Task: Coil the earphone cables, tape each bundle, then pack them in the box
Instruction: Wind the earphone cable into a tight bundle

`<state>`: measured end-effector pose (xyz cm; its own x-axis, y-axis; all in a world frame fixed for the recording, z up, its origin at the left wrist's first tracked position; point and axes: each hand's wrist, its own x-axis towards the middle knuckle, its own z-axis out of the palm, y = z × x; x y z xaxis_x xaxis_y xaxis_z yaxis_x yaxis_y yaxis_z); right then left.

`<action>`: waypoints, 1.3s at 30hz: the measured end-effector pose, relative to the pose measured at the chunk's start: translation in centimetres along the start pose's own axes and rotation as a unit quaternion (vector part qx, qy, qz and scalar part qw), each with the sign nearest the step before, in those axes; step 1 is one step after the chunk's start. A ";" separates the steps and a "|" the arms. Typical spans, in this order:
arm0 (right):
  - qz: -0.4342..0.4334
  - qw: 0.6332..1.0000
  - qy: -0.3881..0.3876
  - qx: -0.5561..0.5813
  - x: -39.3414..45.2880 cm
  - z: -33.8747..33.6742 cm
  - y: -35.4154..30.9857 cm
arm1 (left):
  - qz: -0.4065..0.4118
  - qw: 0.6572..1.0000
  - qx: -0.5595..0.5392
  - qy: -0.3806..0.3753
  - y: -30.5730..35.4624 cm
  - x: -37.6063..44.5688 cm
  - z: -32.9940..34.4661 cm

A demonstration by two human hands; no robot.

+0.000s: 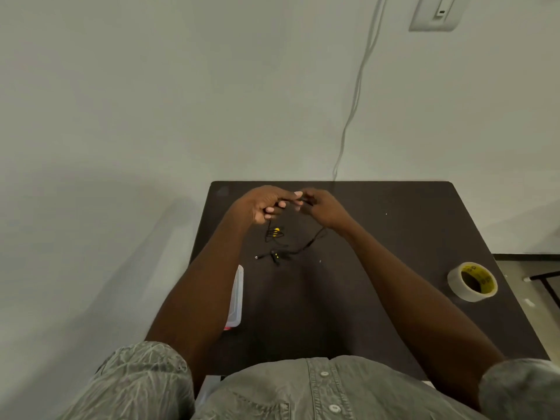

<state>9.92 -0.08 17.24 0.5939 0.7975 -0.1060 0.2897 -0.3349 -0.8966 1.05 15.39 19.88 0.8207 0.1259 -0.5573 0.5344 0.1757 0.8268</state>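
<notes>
My left hand (263, 204) and my right hand (319, 207) are raised together above the far part of the dark table (394, 237), both pinching a thin black earphone cable (306, 245). The cable hangs from my hands and trails on the table, ending in a plug and earbuds near the middle. A small bundle with a yellow spot (276, 232) lies just below my left hand. A roll of clear tape (472, 281) with a yellow core rests near the right edge. A clear plastic box (238, 298) sits at the left edge, partly hidden by my left forearm.
The table stands against a pale wall. A white cord (357, 95) runs down the wall to the table's back edge, and a white wall plate (436, 13) is at the top right. Floor and a dark frame show past the right edge.
</notes>
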 end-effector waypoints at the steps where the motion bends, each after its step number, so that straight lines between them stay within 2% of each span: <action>1: 0.006 0.999 -0.017 0.027 0.1 -0.3 -0.7 | 0.017 1.000 0.000 -0.011 0.5 -0.6 0.0; 3: 0.061 0.994 0.009 0.087 0.5 -1.3 -0.6 | 0.043 0.999 0.013 -0.020 1.1 -1.8 -0.7; 6: 0.128 0.968 0.137 0.166 1.0 -3.5 0.0 | 0.054 0.998 0.041 -0.015 0.8 -3.5 -2.6; 8: 0.157 0.948 0.212 0.177 1.2 -5.1 -0.4 | 0.063 0.997 0.039 -0.024 0.4 -4.3 -3.5; 11: 0.173 0.934 0.273 0.155 1.9 -6.6 -0.7 | 0.084 0.994 0.022 -0.061 -0.1 -5.0 -4.2; 13: 0.178 0.950 0.253 0.047 2.3 -6.9 -0.6 | 0.081 0.994 0.012 -0.069 -0.2 -5.1 -4.3; 15: 0.163 0.959 0.134 -0.191 1.9 -6.3 -0.9 | 0.078 0.996 0.019 -0.049 -0.3 -4.8 -4.0; 16: 0.118 0.953 0.073 -0.269 1.7 -5.7 -1.3 | 0.079 0.996 0.019 -0.040 -0.2 -4.5 -3.7; 17: 0.057 0.959 0.022 -0.278 1.6 -4.9 -2.0 | 0.079 0.996 0.019 -0.034 -0.1 -4.3 -3.3; 18: 0.004 0.973 -0.024 -0.231 1.5 -3.9 -2.6 | 0.082 0.996 0.027 -0.033 -0.1 -4.1 -2.9; 20: -0.031 0.990 -0.099 -0.097 1.1 -2.2 -3.5 | 0.091 0.994 0.057 -0.033 0.0 -3.8 -2.1; 23: -0.034 0.996 -0.082 -0.031 0.7 -1.5 -3.3 | 0.125 0.991 0.037 -0.009 -0.1 -3.6 -1.4; 26: 0.013 1.000 -0.005 0.007 0.4 -2.8 -2.6 | 0.149 0.983 0.074 0.078 -0.1 -3.6 -2.0; 30: 0.039 0.980 0.140 0.133 0.9 -5.3 -2.3 | 0.094 0.965 0.220 0.105 -0.5 -3.3 -3.3; 32: 0.040 0.964 0.183 0.188 1.2 -6.1 -2.3 | 0.077 0.951 0.273 0.121 -0.7 -3.0 -3.5; 39: 0.099 0.913 0.301 0.257 1.3 -7.2 -1.5 | 0.079 0.985 0.134 0.075 -1.6 -3.0 -3.9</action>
<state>15.65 -2.09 21.55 0.9460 0.2757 -0.1704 -0.1660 -0.0393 -0.9853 -3.08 18.52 19.98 0.8697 0.2778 -0.4080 0.4526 -0.1191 0.8837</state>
